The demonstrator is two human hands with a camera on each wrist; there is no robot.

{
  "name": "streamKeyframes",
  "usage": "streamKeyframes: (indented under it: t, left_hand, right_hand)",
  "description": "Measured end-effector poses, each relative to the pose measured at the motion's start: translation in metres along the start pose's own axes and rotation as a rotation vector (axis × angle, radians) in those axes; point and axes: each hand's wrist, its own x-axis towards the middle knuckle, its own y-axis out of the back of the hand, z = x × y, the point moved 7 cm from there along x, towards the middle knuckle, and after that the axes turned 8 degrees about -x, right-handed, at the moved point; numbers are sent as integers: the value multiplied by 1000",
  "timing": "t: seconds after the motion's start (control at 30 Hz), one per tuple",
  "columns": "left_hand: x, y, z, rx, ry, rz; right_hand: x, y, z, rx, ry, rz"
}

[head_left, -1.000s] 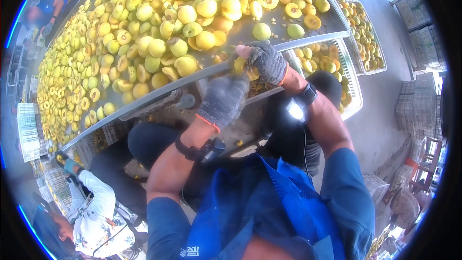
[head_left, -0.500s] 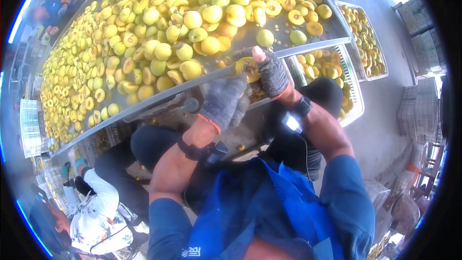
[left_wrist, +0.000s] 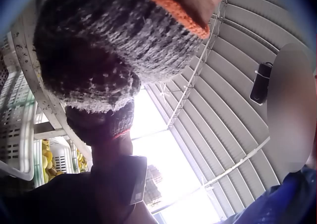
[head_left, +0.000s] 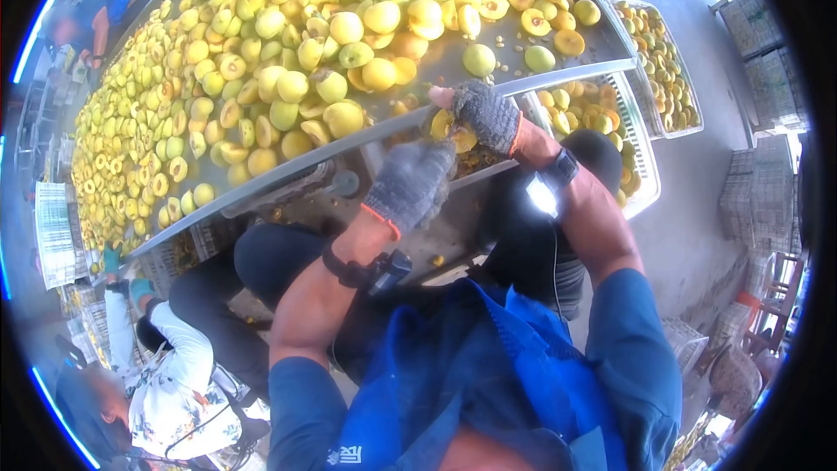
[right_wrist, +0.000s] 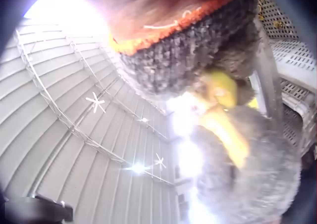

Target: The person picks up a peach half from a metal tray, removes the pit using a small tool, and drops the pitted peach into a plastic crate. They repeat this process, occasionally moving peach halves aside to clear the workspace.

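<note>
Two hands in grey knit gloves with orange cuffs meet just below the metal table's (head_left: 375, 130) near edge. My right hand (head_left: 488, 115) curls its fingers round a cut yellow peach (head_left: 442, 125), the bare thumb showing at the glove's end. Against it, fingers curled, is my left hand (head_left: 410, 181). In the right wrist view a greenish-yellow peach piece (right_wrist: 223, 89) sits under the right glove. An orange-yellow peach half (right_wrist: 229, 137) lies between the left hand's blurred fingers. The left wrist view shows the curled left glove (left_wrist: 99, 50) from below, its palm side dark.
Whole and halved peaches (head_left: 270, 87) heap over the table. White crates of peaches (head_left: 641, 166) stand below its right end and another crate (head_left: 656, 61) beyond. A seated person in a flowered shirt (head_left: 174, 397) works at left. Stacked crates (head_left: 763, 196) stand at right.
The right thumb, raised half a second ago, has come down toward the peach. Both hands stay close together below the table edge. The neighbour's arms have moved up toward the table.
</note>
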Motion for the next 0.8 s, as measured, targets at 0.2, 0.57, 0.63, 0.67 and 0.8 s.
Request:
streamKeyframes:
  t: [0.2,0.57,0.63,0.67,0.8]
  left_hand:
    - [-2,-7,6,-209,-29,147]
    - [11,6,9,411,-506,143]
    - [5,-1,12,692,-840,160]
    - [3,-3,9,764,-905,166]
    - [2,-3,18,537,-550,128]
  right_hand:
    - [-8,-3,-14,39,144,161]
    - [-9,-6,-18,31,136,110]
    - [-11,-8,-17,96,87,79]
    - [-12,-10,-16,127,62,62]
    - [-4,-7,-7,19,72,37]
